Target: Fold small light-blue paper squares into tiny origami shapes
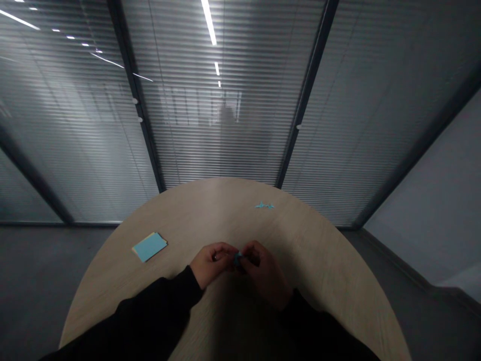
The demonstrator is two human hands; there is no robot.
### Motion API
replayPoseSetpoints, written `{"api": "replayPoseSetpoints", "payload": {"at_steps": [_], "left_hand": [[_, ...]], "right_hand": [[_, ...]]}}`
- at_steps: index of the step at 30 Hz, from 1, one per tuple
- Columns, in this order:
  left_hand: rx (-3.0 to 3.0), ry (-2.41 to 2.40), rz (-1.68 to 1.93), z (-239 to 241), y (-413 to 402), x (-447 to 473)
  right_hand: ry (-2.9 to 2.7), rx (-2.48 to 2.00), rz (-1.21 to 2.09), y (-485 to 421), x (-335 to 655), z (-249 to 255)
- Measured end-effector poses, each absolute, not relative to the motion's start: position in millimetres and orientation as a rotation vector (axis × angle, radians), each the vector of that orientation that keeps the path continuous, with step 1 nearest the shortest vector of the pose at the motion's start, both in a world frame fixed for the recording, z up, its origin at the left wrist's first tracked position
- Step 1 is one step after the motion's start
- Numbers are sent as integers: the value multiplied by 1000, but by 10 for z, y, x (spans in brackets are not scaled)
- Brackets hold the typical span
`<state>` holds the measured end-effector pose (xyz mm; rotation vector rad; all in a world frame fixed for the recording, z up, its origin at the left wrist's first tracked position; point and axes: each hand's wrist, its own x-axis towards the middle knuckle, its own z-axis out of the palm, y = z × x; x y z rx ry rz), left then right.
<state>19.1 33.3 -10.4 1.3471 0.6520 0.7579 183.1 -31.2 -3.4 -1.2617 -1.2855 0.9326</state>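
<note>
Blue small piece, looks like folded paper, pinched between both hands' fingertips. Left hand grips it from the left side, thumb and index finger brought together on it. Right hand grips it from the right, thumb and index also closing on it, fingers curled. Piece is mostly covered by fingers and dim, exact shape can't be told. Both hands hang over or just touch the table; contact not clear. Black sleeves run from both wrists back toward the near edge, dark shadow between them below the grip.

Beyond the grip, slightly right: two small blue shapes, pointed, side by side near the table's far edge; too small to tell if they touch. Left of the grip and a bit farther out: paper stack, light blue sheet on top, yellow edge showing under it, lying flat at a slant, well apart from the left hand. Tabletop is pale wood grain with a rounded far edge. Past it, glass panels with blinds, dark frames, light reflections. Grey floor either side, plain wall far right.
</note>
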Motion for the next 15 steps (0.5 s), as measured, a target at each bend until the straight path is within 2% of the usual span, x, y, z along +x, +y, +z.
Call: {"api": "replayPoseSetpoints", "payload": {"at_steps": [8, 15], "left_hand": [[1138, 630, 732, -137, 387, 167], [1144, 567, 699, -168, 399, 165]], "right_hand": [[-1057, -1169, 1211, -356, 1840, 80], [-946, -1164, 1293, -371, 1831, 119]]}}
